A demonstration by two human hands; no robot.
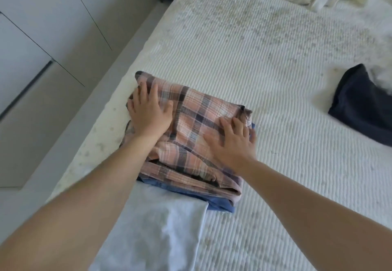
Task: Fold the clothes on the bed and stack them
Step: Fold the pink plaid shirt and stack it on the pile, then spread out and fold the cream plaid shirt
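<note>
A folded pink, cream and navy plaid flannel garment (191,126) lies near the left edge of a bed covered in a white ribbed bedspread (265,63), on top of a folded blue garment (214,201). The left hand (149,111) rests flat on the plaid's far left part, fingers spread and straight, gripping nothing. The right hand (233,141) presses flat on its right side, fingers likewise extended. A pale blue cloth (161,232) lies just in front of the stack. A dark navy garment (362,105) sits well apart at the right.
</note>
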